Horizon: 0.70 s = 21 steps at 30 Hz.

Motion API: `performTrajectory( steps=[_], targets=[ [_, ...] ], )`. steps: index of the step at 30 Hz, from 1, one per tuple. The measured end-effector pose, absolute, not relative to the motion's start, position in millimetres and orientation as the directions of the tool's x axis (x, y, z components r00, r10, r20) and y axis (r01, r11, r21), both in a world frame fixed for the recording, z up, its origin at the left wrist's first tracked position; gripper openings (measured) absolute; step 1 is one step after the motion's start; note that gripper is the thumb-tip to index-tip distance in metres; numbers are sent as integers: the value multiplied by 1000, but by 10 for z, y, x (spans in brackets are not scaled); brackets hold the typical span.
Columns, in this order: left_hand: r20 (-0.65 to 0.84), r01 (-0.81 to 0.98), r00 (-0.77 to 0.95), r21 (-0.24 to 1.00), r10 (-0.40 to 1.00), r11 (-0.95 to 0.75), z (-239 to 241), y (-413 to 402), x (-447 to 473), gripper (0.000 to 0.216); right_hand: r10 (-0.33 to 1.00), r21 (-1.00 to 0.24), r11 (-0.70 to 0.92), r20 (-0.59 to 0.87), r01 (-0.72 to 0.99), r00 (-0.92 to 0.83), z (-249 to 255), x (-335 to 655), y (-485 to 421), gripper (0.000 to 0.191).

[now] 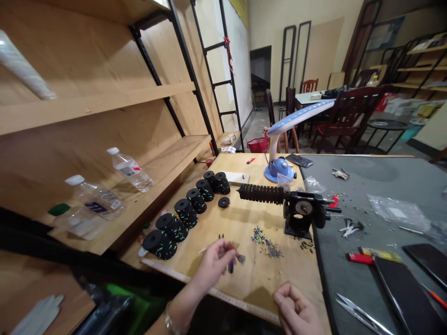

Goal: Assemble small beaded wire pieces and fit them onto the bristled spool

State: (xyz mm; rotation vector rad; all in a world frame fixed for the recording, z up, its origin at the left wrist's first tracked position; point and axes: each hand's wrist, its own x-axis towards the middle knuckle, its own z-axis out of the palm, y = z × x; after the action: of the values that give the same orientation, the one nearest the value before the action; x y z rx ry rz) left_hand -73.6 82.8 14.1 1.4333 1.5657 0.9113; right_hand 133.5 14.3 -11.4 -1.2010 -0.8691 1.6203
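My left hand point(218, 256) is closed in a pinch over the wooden tabletop, on a small feathery orange-brown bundle point(233, 246) blurred by motion. Beneath it lies a tool with a dark blue handle point(231, 267), mostly hidden. My right hand point(295, 307) hovers by the table's front edge with fingers curled together; what they hold, if anything, is hidden. Between and beyond the hands sit a pile of small coloured beads point(259, 235) and a heap of tiny grey metal pieces point(274, 251). Behind them stands a black clamp-like device point(302, 209) carrying a ribbed black roll point(261, 193).
Stacks of black foam discs point(186, 212) with coloured bits line the left side. A blue desk lamp point(279, 170) stands at the back. On the grey mat point(352, 184) lie scissors point(361, 312), a black phone point(407, 293) and plastic bags. Shelves point(167, 156) with bottles border the left.
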Motion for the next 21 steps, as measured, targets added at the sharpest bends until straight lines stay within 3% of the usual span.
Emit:
performTrajectory(
  steps=[2, 5, 21],
  targets=[
    [-247, 65, 4, 967, 969, 246, 83, 519, -531, 27, 949, -917, -315, -298, -245, -106, -62, 1278, 144, 55],
    [-325, -126, 7, 938, 946, 323, -30, 207, -265, 32, 950, -922, -311, -295, -231, -102, -47, 1200, 146, 54],
    [-322, -71, -23, 945, 946, 320, -109, -35, -42, 35, 935, -914, -354, -344, -200, -82, -202, 1165, 81, 50]
  ],
)
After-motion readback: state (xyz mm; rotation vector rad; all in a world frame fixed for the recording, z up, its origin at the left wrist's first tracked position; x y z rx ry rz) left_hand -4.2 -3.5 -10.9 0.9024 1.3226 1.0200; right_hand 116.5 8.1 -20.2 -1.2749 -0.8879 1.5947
